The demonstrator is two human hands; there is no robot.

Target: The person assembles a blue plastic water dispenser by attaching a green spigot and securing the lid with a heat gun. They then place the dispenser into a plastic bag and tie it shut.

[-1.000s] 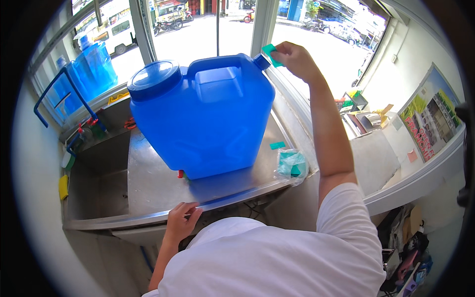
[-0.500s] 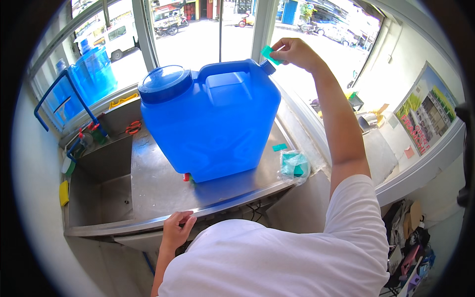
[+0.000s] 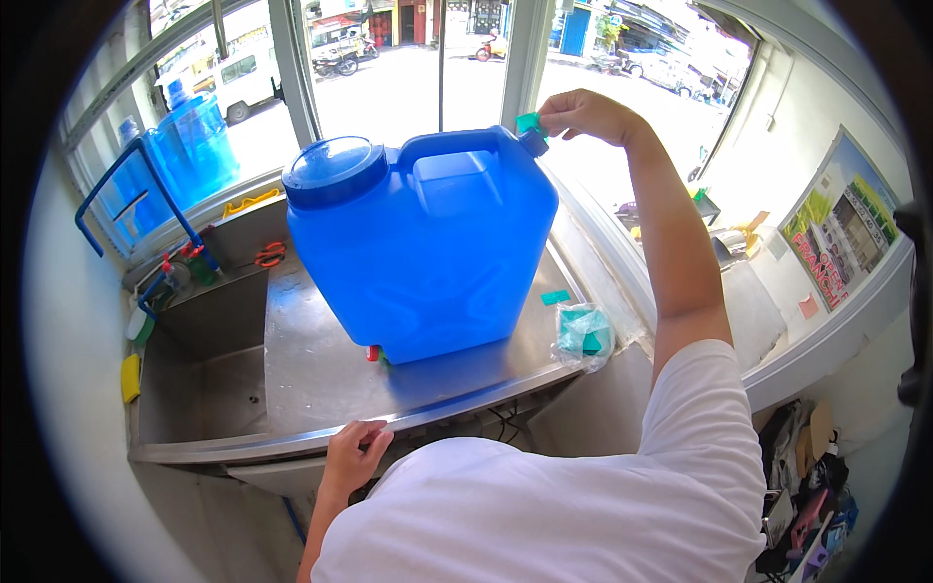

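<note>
A large blue water jug [image 3: 428,253] stands upright on the steel counter. It has a wide round lid [image 3: 335,170], a moulded handle and a small capped spout [image 3: 533,142] at its upper right. My right hand [image 3: 591,117] pinches a small green plastic seal [image 3: 528,122] at the top of that spout; whether the seal surrounds it I cannot tell. By the counter's front edge, my left hand [image 3: 357,457] is loosely curled with nothing visible in it. Another flat green seal [image 3: 555,297] lies right of the jug, beside a clear plastic bag [image 3: 585,332] holding more green seals.
To the left is a steel sink [image 3: 209,369] with a blue pipe frame [image 3: 146,185] over it. Orange-handled scissors [image 3: 270,255] lie behind the sink's edge. A yellow sponge [image 3: 130,378] sits at far left. Windows stand behind the counter, with a poster [image 3: 841,219] on the right wall.
My right hand has lowered, bringing the green seal down to the spout's top. The view has shifted slightly; the jug stays in place and my left hand remains by the counter edge.
</note>
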